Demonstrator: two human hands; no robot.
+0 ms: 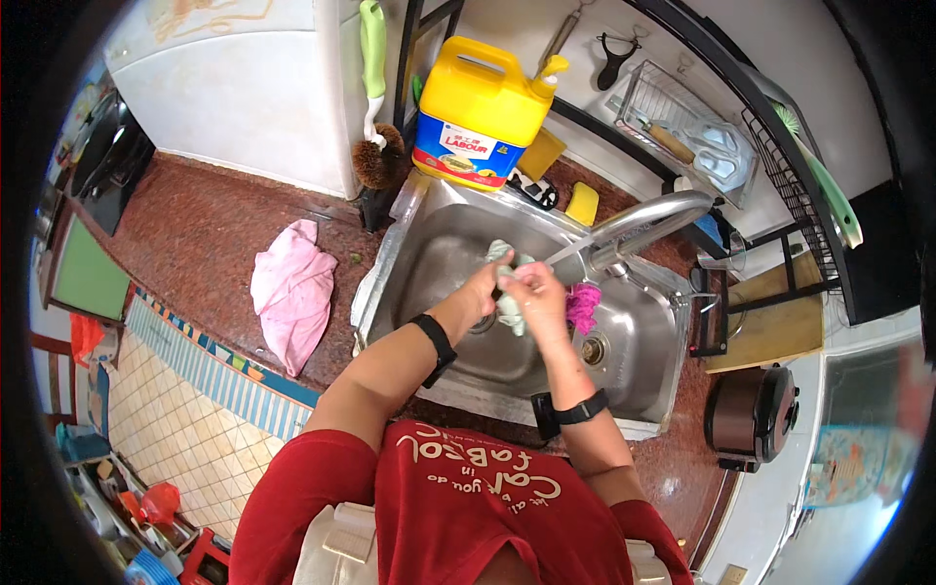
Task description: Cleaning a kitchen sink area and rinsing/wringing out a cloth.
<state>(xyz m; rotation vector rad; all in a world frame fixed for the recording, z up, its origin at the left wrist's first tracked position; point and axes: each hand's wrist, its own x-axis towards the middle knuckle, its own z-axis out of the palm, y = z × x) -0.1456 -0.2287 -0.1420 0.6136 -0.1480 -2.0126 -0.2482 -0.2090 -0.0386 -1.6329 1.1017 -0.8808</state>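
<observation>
Over the left basin of a stainless steel double sink [431, 248], both hands hold a pale green cloth [511, 313]. My left hand [488, 287] grips it from the left, and my right hand [537, 292] is closed on it from the right, close beside the other. Part of the cloth hangs below the fingers. Water runs from the curved metal faucet [651, 212] towards my right hand. A bright magenta cloth or scrubber [583, 307] lies by the divider, partly hidden behind my right wrist. To the left, a crumpled pink cloth [294, 296] rests on the reddish stone counter [197, 219].
Behind the sink stand a yellow Labour detergent jug [479, 110] and a yellow sponge [583, 204]. A green-handled brush [374, 95] hangs at the wall corner. A black rack [797, 183] overhangs the right back, and a brown electric cooker [747, 417] sits at right.
</observation>
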